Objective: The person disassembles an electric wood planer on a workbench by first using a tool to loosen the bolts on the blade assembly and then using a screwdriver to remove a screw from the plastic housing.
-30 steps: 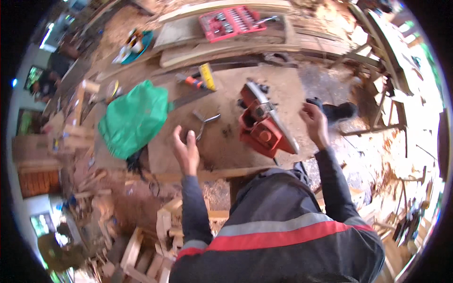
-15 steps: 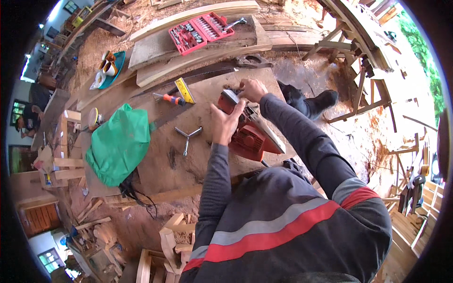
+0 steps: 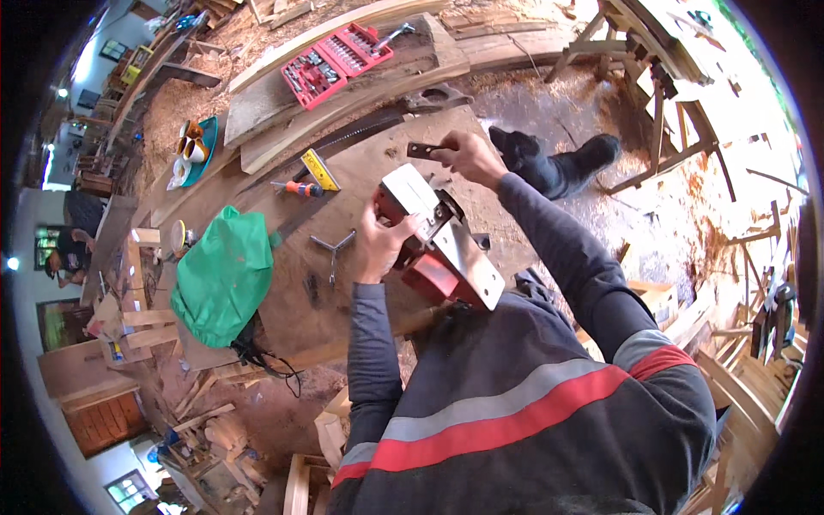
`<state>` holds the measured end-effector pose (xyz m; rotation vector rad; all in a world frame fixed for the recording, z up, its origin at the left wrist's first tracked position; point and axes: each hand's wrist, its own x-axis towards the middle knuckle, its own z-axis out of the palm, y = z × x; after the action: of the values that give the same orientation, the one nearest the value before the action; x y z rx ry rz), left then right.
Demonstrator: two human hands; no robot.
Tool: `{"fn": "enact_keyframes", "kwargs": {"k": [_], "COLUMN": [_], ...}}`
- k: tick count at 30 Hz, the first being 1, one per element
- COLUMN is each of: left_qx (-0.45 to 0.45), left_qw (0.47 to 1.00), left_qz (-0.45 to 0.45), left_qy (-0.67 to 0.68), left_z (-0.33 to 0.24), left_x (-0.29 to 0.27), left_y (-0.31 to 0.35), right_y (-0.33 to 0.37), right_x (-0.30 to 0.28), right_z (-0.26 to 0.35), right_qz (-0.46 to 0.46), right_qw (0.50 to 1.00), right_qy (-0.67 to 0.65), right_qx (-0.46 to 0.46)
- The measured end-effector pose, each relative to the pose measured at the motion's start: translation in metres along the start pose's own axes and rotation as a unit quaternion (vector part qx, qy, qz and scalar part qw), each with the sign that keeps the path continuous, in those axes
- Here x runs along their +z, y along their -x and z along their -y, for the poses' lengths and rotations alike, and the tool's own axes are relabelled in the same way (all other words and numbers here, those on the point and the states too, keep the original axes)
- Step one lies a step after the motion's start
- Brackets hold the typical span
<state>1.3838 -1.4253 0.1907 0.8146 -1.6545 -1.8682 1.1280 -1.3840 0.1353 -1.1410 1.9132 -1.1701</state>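
Observation:
My left hand (image 3: 380, 246) grips the front of a red electric hand planer (image 3: 468, 260), which is turned over so its metal sole and blade slot show. Between the fingers of my right hand (image 3: 472, 160) is a small dark metal plate with holes (image 3: 422, 151), held apart from the planer, just beyond it. A three-armed socket wrench (image 3: 333, 249) lies on the wooden bench (image 3: 296, 296), left of my left hand. Farther off on the bench are an orange-handled screwdriver (image 3: 298, 188) and a yellow scraper-like tool (image 3: 320, 171).
A green cloth bag (image 3: 225, 279) with a dark cord lies at the bench's left. Beyond, an open red socket set (image 3: 335, 64) rests on thick planks, near cups on a teal tray (image 3: 199, 154). A black, soft-looking shape (image 3: 562, 167) is on the floor at right. Another person (image 3: 73, 253) is far left.
My right hand has drawn away from the planer with the dark plate in its fingers. The planer has turned and come nearer me, showing more of its sole. The view has shifted slightly.

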Motion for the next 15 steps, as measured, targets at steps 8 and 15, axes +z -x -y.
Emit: {"fn": "enact_keyframes", "kwargs": {"k": [8,15], "left_qx": [-0.011,-0.026], "left_qw": [0.996,0.997], "left_qz": [0.020,0.050], "left_qy": [0.089,0.060], "left_z": [-0.006,-0.012], "left_x": [-0.053,-0.046], "left_y": [0.031,0.035], "right_y": [0.123,0.143], "right_x": [-0.023,0.005], "right_z": [0.031,0.089], "right_qz": [0.133,0.110], "right_qw": [0.938,0.984], "right_qy": [-0.318,-0.115], "right_qx": [0.029,-0.082]}}
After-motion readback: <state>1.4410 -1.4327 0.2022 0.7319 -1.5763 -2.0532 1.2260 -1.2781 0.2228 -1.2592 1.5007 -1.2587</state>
